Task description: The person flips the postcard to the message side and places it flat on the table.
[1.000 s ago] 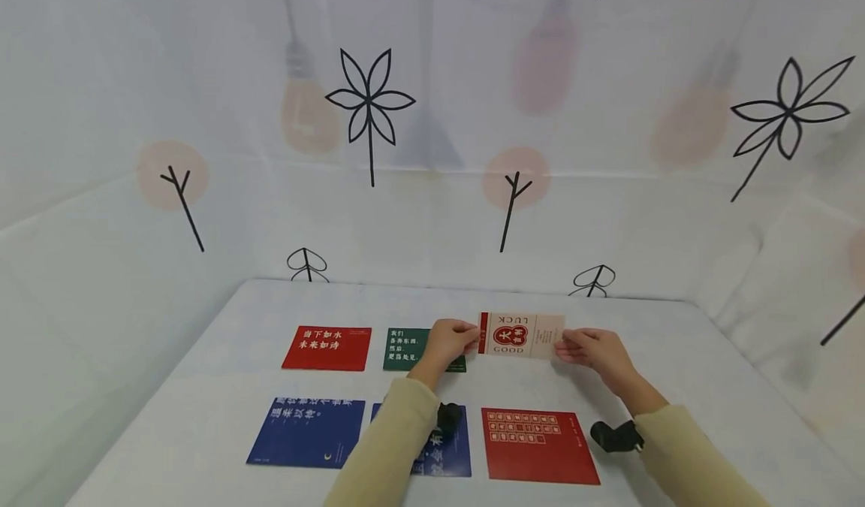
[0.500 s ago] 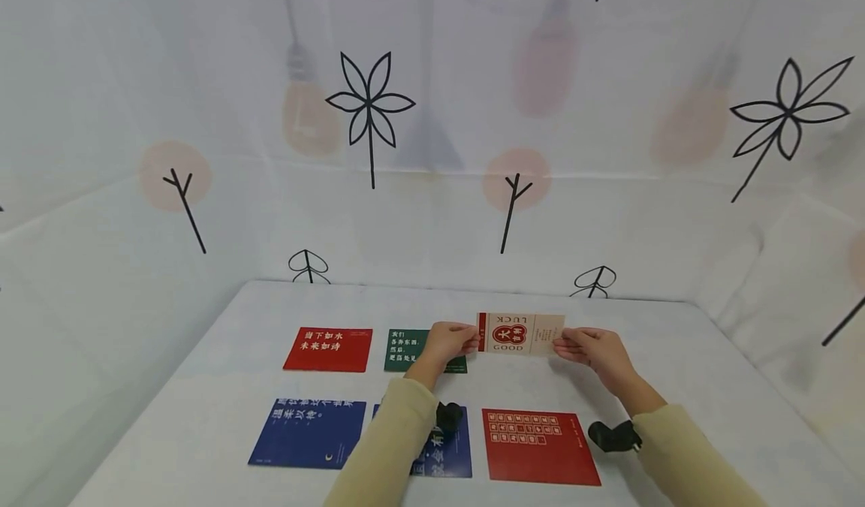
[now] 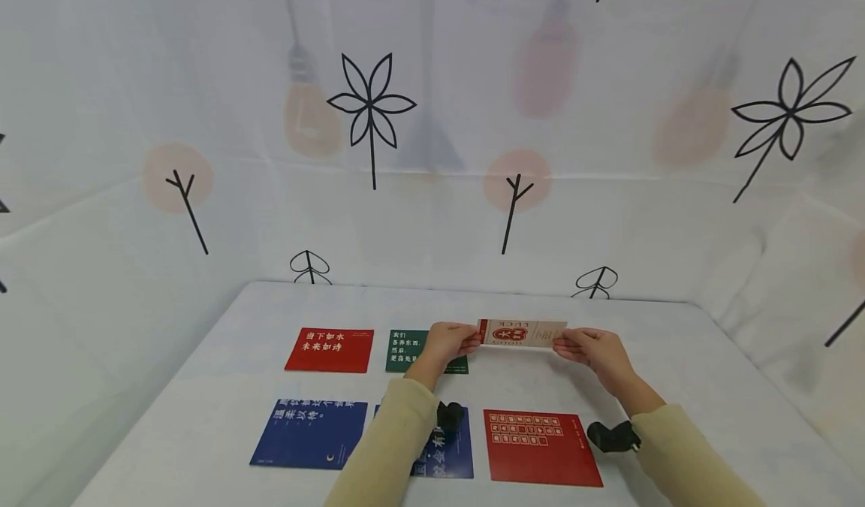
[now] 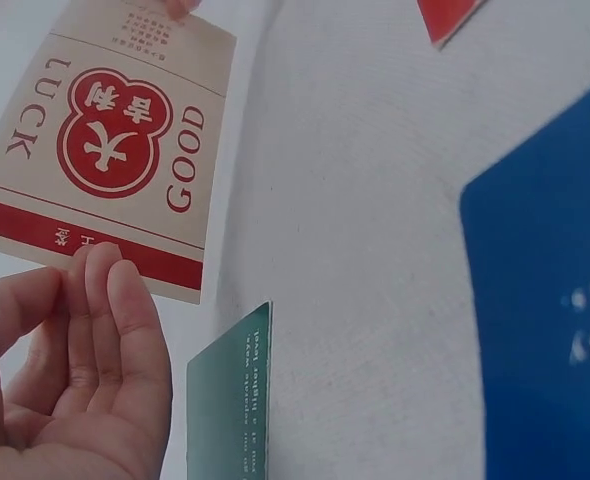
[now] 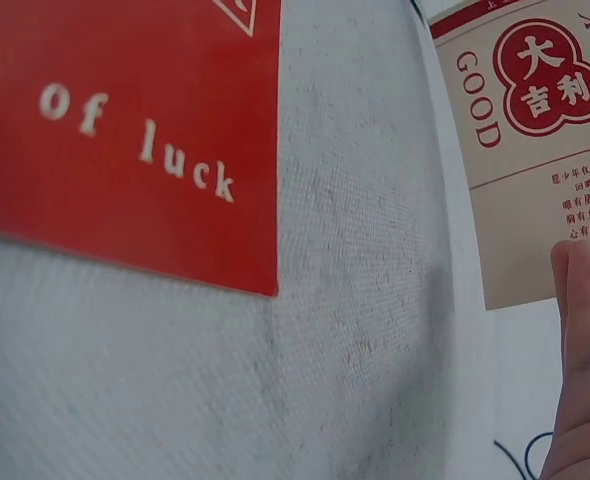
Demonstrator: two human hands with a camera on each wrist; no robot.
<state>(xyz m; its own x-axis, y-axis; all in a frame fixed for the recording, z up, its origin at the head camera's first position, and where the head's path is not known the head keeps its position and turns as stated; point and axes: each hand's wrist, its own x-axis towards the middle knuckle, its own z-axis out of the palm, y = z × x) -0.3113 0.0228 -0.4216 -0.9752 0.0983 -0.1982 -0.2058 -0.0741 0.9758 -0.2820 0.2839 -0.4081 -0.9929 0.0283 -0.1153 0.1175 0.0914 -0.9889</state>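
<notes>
You have the beige card [image 3: 522, 333] in both hands, just to the right of the green card [image 3: 405, 345] and seemingly held up off the table [image 3: 236, 372], its face tilted so that it looks foreshortened from the head view. Your left hand [image 3: 442, 348], reaching across part of the green card, pinches the short end with the dark red band; your right hand [image 3: 598, 353], farther right of the green card, pinches the plain short end, with two fingers lying along the edge by the small print in the right wrist view. The card should handle as very light and fairly stiff, like postcard stock, apt to bow if you push the ends together and to crease under a hard squeeze. Its face may be a little slick, so the two short ends, near mid-edge, look the best places for a gentle pinch, leaving the red emblem uncovered. Around the green card, a red card [image 3: 330, 350] lies to its left, a blue card [image 3: 453, 454] nearer you, partly under your left sleeve [image 3: 388, 447], and a red grid card [image 3: 541, 451] nearer you and to the right.
</notes>
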